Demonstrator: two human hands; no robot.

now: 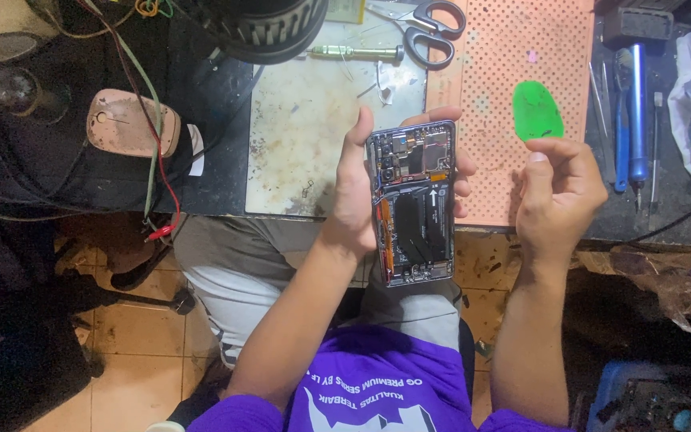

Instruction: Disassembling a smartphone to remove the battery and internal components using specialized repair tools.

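Note:
My left hand (353, 196) grips an opened smartphone (412, 204) with its back cover off, so the circuit board, camera modules and black battery area show. The phone is held upright over the front edge of the workbench. To its right, my right hand (557, 192) pinches a flat green plastic pry pick (537, 110) between thumb and fingers, above the pink perforated mat (505, 48). The pick is apart from the phone.
Scissors (433, 28) and a metal tool (355, 53) lie at the back of a worn white work plate (305, 128). A blue screwdriver (637, 104) and tweezers sit at the right. A pink computer mouse (131, 122) and red and green wires lie left. A fan (269, 28) stands behind.

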